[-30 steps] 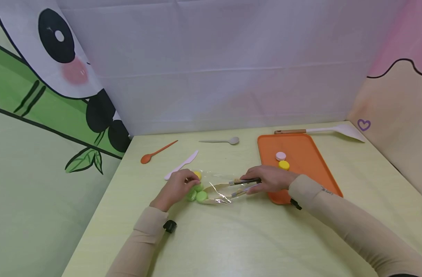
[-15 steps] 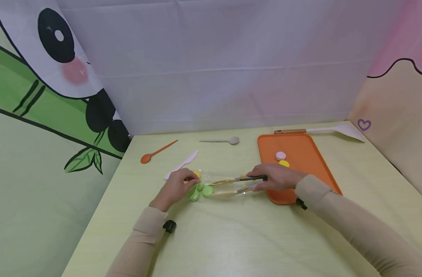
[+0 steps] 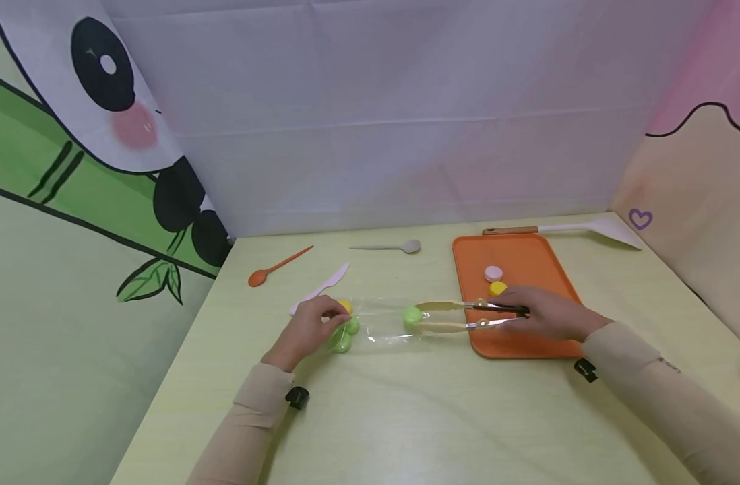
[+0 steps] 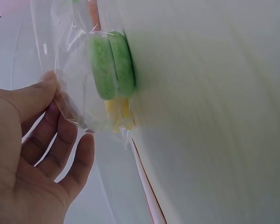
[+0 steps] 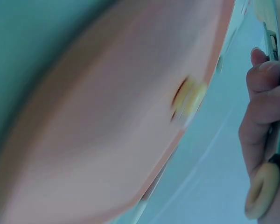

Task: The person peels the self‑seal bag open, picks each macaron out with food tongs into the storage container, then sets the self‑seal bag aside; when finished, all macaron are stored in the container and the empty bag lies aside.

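Sliding toward 3 o'clock, your right hand point(image 3: 546, 313) is curling around the tongs point(image 3: 474, 306) and is now hovering over the orange tray point(image 3: 546, 263), where half a second ago it was keeping nearer the tray's 9 o'clock edge. The tongs' tips are standing apart, holding one green macaron point(image 3: 412, 316) between them. That macaron was lying beside its fellows before; it is now sitting at the 3 o'clock end of the clear plastic bag point(image 3: 379, 327), though I can't tell whether the plastic is still covering it. Your left hand point(image 3: 312, 327) is staying put at the bag's 9 o'clock end, nearly closed, pinching the plastic. Just beside it, the other green macarons point(image 3: 342, 343) and a yellow macaron point(image 3: 345, 306) are remaining inside. On the tray, a pink macaron point(image 3: 493, 273) and a second yellow macaron point(image 3: 497, 288) are lying unmoved toward 11 o'clock. Around the bag, the lilac knife point(image 3: 326, 283) is resting at 10 o'clock, with the orange spoon point(image 3: 278, 267) farther out, the grey spoon point(image 3: 410, 246) at 12, and the white spatula point(image 3: 564, 228) at 2.
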`<action>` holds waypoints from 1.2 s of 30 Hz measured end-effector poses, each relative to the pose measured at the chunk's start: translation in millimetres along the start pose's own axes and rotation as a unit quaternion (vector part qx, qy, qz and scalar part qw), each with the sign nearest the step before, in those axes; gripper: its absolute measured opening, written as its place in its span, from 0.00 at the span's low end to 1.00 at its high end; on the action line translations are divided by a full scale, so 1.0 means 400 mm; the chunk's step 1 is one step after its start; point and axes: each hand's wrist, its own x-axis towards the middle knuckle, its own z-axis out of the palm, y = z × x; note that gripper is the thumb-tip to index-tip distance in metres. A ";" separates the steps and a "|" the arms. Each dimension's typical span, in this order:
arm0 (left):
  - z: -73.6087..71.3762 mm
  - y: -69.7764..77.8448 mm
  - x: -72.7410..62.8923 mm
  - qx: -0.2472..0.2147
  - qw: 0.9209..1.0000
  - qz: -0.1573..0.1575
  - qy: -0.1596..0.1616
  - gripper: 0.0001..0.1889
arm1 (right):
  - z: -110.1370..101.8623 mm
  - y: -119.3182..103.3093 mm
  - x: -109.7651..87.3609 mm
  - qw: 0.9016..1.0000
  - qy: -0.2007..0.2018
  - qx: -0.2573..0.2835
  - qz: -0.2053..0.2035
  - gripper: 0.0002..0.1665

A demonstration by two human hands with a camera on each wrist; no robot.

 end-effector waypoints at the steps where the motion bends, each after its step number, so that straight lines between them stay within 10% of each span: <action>1: 0.001 -0.001 0.001 0.001 1.000 -0.002 -0.001 0.03 | -0.005 0.010 -0.022 1.000 0.011 -0.006 0.004 0.27; 18: -0.005 -0.009 -0.012 -0.008 1.000 -0.001 -0.009 0.03 | -0.044 0.092 -0.325 0.986 0.127 -0.036 0.106 0.25; 36: -0.013 -0.014 -0.014 -0.004 1.000 -0.002 -0.009 0.05 | -0.035 0.096 -0.349 0.982 0.095 -0.049 0.159 0.29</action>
